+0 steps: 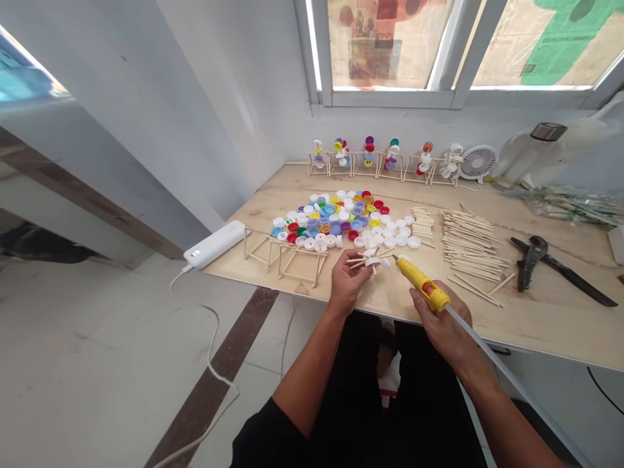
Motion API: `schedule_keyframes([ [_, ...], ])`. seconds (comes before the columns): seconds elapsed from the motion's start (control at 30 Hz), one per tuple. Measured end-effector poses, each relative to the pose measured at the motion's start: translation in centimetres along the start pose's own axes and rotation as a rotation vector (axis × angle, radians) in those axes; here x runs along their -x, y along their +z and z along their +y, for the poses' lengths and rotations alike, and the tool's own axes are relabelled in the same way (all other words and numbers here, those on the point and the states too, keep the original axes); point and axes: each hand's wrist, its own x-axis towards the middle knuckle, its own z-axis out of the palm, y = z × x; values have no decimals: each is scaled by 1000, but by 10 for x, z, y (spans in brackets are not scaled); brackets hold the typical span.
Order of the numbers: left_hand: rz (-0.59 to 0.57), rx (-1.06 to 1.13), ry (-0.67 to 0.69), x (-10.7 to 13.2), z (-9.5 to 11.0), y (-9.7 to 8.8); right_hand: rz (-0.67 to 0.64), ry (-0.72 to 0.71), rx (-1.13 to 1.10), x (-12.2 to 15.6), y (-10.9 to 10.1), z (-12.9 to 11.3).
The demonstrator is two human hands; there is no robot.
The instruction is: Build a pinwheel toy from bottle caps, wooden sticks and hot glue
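Gripping glue gun (420,282), right hand (451,320) (left hand (347,284) pinching stick assembly (372,261)), over wooden table (536,325), papered window (385,49) behind.

Bare tabletop (546,331) leaves passage between the front edge and the pliers (533,255). Bottle caps (335,229) block the middle; two stick frames (270,255) obstruct the front edge leftward. An open lane separates the caps from cap-bearing stands (369,148) along the back edge.

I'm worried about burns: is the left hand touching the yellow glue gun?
Apart: the head view shows tabletop between the left hand and the yellow glue gun, which the right hand grips.
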Motion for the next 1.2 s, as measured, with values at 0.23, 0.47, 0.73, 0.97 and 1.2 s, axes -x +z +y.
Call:
schedule_keyframes([
  [0.23,-6,26,1,0,0,-1,-3,-1,39,1,2,5],
  [0.47,24,51,2,-1,-1,-1,-37,72,-119,1,-7,4],
  [0.73,13,5,17,-2,-4,-5,22,18,-128,1,-39,55],
  [0.97,40,-9,17,-3,-3,-2,150,-176,109,-10,-83,141],
  [1.2,59,-4,6,-2,-2,1,95,-24,368,-23,-102,226],
])
